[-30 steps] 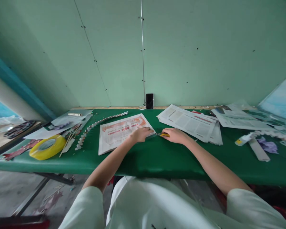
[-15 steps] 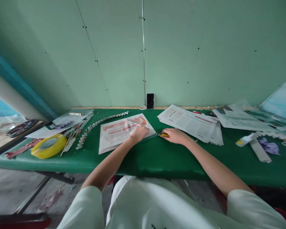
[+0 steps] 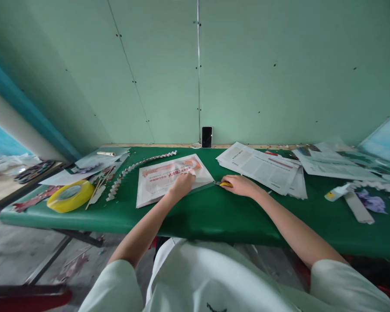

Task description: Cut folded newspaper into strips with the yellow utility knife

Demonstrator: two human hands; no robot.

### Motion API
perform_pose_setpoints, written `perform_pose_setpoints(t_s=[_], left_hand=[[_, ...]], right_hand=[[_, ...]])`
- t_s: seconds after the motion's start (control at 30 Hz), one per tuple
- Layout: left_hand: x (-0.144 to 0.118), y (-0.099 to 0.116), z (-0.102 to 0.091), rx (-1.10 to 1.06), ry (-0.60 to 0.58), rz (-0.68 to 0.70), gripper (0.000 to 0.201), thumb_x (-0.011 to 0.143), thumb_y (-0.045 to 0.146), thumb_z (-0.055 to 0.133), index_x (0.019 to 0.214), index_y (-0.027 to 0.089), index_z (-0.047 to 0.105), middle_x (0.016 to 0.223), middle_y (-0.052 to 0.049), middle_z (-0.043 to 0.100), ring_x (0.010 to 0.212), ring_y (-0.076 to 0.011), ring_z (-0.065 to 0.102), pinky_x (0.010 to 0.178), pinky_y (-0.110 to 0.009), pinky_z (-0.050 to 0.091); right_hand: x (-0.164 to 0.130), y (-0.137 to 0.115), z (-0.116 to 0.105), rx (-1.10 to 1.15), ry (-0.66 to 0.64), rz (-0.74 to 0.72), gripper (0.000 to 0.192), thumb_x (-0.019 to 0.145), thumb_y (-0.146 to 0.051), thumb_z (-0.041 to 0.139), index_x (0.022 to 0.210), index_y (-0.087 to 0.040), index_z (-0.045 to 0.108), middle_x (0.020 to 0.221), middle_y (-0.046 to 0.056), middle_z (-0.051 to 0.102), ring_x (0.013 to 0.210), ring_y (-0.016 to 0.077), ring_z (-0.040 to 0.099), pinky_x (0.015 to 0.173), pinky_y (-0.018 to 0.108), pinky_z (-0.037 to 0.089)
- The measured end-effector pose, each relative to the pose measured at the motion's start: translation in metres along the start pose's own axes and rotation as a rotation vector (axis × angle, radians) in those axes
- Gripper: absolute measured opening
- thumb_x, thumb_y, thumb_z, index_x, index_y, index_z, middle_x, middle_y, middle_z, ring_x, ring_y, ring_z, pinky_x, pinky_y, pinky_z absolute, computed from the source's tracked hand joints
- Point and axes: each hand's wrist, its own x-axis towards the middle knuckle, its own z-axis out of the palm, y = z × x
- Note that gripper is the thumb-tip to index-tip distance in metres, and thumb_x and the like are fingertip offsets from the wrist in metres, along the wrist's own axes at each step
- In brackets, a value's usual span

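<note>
A sheet of newspaper (image 3: 172, 178) with red print lies flat on the green tabletop (image 3: 214, 216), right in front of the person. The left hand (image 3: 182, 184) rests on top of the sheet, palm down, pressing it near its right edge. The fingers are bent a little and grip nothing.

Just past that edge lies a small knife with a yellow handle (image 3: 223, 184). The right hand (image 3: 242, 185) is closed around the yellow handle, and the thin metal tip pokes out toward the sheet. The two hands are near each other but do not touch.

Behind the right hand sits a messy pile of newspapers (image 3: 263, 167). Farther right are a white glue tube (image 3: 336, 191) and some purple paper scraps (image 3: 373, 202).

To the left of the sheet, a long zigzag strip of folded paper (image 3: 133, 170) runs across the cloth. Beside it are thin wooden sticks (image 3: 97, 188) and a big yellow roll of tape (image 3: 70, 196). A dark phone (image 3: 206, 137) leans upright against the green wall at the back.
</note>
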Motion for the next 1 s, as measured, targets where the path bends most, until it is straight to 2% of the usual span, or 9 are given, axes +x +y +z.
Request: perform_pose_setpoints(t_s=[0.17,0.33,0.47,0.57,0.7,0.77,0.87,0.93,1.0], left_hand=[[-0.019,-0.014,0.003,0.0,-0.009,-0.034,0.028,0.09,-0.006,0.056,0.099,0.013,0.075,0.099,-0.018,0.078,0.095,-0.0327,0.079,0.088,-0.04,0.06],[-0.019,-0.016,0.004,0.033,-0.047,-0.035,0.03,0.092,-0.004,0.053,0.097,0.014,0.077,0.101,-0.016,0.08,0.093,-0.0311,0.079,0.083,-0.037,0.06],[-0.017,-0.013,0.003,0.011,0.006,-0.058,0.024,0.101,0.007,0.054,0.097,0.014,0.078,0.097,-0.018,0.079,0.091,-0.0332,0.078,0.086,-0.042,0.06],[-0.027,-0.012,-0.002,0.002,0.077,-0.001,0.025,0.102,0.011,0.056,0.113,0.015,0.078,0.109,-0.018,0.079,0.107,-0.0348,0.076,0.102,-0.047,0.058],[-0.065,-0.02,-0.013,0.004,0.26,0.011,0.065,0.09,0.003,0.058,0.153,0.017,0.06,0.145,-0.019,0.069,0.144,-0.0363,0.059,0.127,-0.054,0.042],[-0.09,-0.027,-0.017,-0.001,0.405,-0.079,0.075,0.091,0.006,0.06,0.164,0.019,0.048,0.167,-0.02,0.052,0.162,-0.0395,0.04,0.135,-0.061,0.029],[-0.125,-0.042,-0.017,-0.043,0.701,-0.338,0.069,0.102,0.022,0.063,0.167,0.024,0.042,0.179,-0.019,0.033,0.17,-0.0418,0.023,0.137,-0.066,0.019],[-0.145,-0.056,-0.01,-0.087,0.813,-0.534,0.069,0.104,0.039,0.067,0.166,0.019,0.042,0.176,-0.023,0.037,0.168,-0.0438,0.027,0.136,-0.066,0.022],[-0.165,-0.074,0.003,-0.136,0.801,-0.735,0.079,0.098,0.052,0.072,0.161,0.011,0.046,0.165,-0.029,0.049,0.16,-0.0477,0.039,0.132,-0.068,0.029]], right_hand=[[0.001,-0.003,0.002,-0.023,0.002,-0.023,0.033,0.109,-0.052,0.052,0.117,-0.027,0.072,0.123,0.011,0.078,0.096,0.0296,0.076,0.072,0.038,0.055],[0.0,-0.004,0.004,-0.038,0.01,-0.023,0.031,0.108,-0.051,0.054,0.118,-0.028,0.072,0.123,0.01,0.078,0.101,0.0304,0.076,0.074,0.038,0.056],[0.0,-0.005,0.004,-0.035,-0.001,-0.019,0.032,0.109,-0.051,0.053,0.12,-0.028,0.072,0.125,0.01,0.078,0.099,0.0299,0.076,0.073,0.038,0.055],[-0.002,-0.004,0.002,-0.033,0.0,-0.014,0.032,0.106,-0.047,0.057,0.127,-0.028,0.072,0.133,0.011,0.077,0.106,0.0307,0.076,0.077,0.038,0.056],[-0.004,-0.004,-0.003,-0.026,-0.011,0.002,0.031,0.103,-0.05,0.063,0.119,-0.024,0.072,0.118,0.013,0.08,0.094,0.0297,0.075,0.072,0.036,0.051],[-0.002,-0.009,-0.004,-0.049,0.03,0.006,0.036,0.104,-0.058,0.063,0.106,-0.023,0.069,0.099,0.011,0.078,0.08,0.027,0.071,0.065,0.033,0.046],[0.006,-0.027,-0.001,-0.092,0.128,-0.056,0.034,0.109,-0.055,0.057,0.098,-0.023,0.064,0.09,0.008,0.073,0.072,0.0235,0.066,0.061,0.031,0.039],[0.014,-0.045,0.005,-0.082,0.12,-0.179,0.024,0.112,-0.04,0.054,0.1,-0.023,0.066,0.098,0.008,0.074,0.074,0.0214,0.068,0.062,0.029,0.041],[0.023,-0.064,0.015,-0.08,0.082,-0.307,0.016,0.108,-0.024,0.055,0.107,-0.021,0.072,0.109,0.009,0.077,0.077,0.0199,0.071,0.065,0.028,0.046]])
